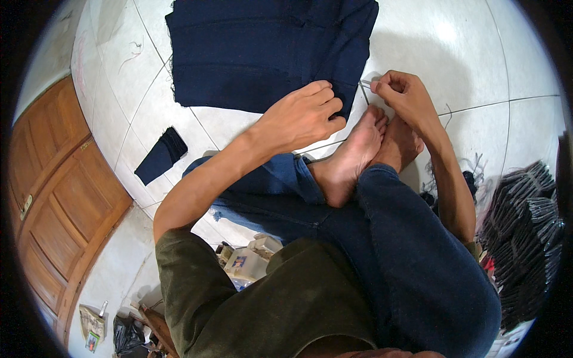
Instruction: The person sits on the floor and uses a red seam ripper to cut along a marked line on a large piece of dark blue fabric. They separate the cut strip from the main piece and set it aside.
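Head view: dark navy cloth (245, 53) spread on tiled floor (507, 53) ahead of my bare feet (343, 170), likely laid flat so edge stays reachable. My left hand (307, 116), back up, fingers curled, grasps near right corner, seemingly steadying it. Right hand (397, 89) pinches thin pale piece (366, 82) beside edge; kind too small to tell. Elbows out wide, forearms angled inward.

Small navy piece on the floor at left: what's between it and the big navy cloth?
Nothing visible: the head view shows just bare white tiled floor between the small navy piece and the big navy cloth.
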### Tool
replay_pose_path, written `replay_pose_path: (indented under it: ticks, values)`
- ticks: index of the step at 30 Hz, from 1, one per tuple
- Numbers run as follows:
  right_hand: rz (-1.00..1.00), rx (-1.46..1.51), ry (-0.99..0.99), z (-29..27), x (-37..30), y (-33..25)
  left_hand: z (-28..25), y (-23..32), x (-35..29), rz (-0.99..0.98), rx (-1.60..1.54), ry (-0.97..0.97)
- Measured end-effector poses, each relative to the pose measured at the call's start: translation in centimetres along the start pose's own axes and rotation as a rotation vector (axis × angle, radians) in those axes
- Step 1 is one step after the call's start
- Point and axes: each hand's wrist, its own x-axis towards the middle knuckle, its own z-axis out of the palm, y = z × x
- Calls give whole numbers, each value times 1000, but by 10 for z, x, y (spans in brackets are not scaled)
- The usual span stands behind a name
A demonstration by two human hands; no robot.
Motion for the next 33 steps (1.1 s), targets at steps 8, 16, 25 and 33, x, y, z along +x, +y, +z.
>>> replay_pose_path:
  ticks: [8, 16, 25, 33]
  values:
    - [-8, -116, -44, -6, 0, -15, 1, 0, 2, 18, 47, 38]
    - [-41, -107, -22, -2, 4, -14, 6, 1, 1, 4, 27, -28]
    - [-40, -83, -29, 5, -1, -18, 7, 3, 2, 3, 47, -43]
    - [-27, -110, 13, 7, -4, -22, 11, 4, 2, -9, 41, -27]
